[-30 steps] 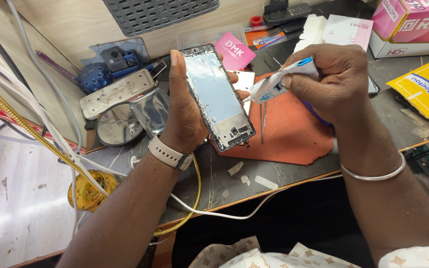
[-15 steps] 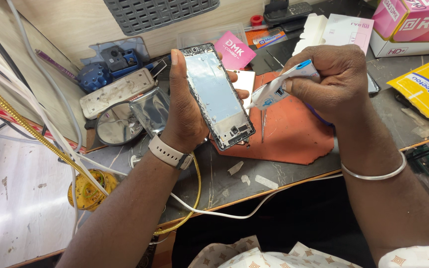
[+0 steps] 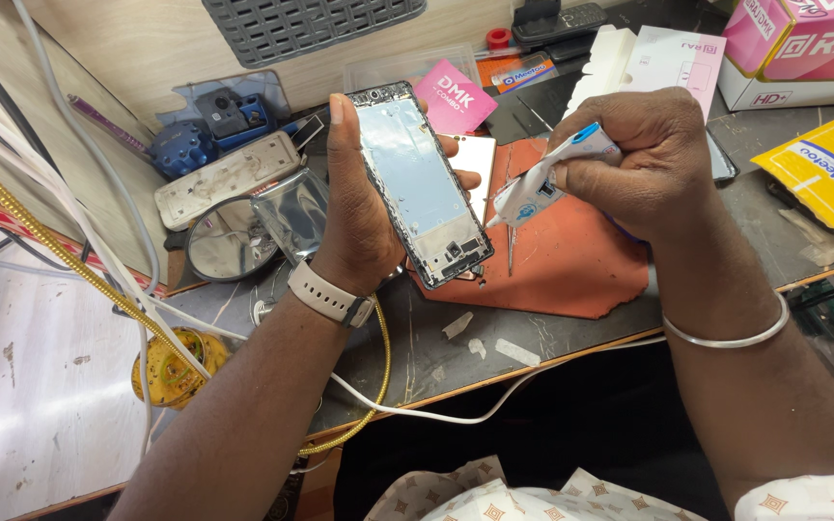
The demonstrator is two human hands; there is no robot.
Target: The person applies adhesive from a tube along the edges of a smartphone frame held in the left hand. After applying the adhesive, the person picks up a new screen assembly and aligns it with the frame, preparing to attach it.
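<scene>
Gripping a phone frame (image 3: 420, 183), flat, rectangular and glossy, the left hand (image 3: 359, 207) is holding it upright over the near-left edge of the orange mat (image 3: 571, 260). The right hand (image 3: 653, 159) is squeezing a crumpled glue tube (image 3: 542, 185), nozzle just beside the frame's right edge. A round mirror (image 3: 234, 246) is lying left.

Bright, even light, sharp focus, soft shadows, slight wide-angle bending at edges.
</scene>
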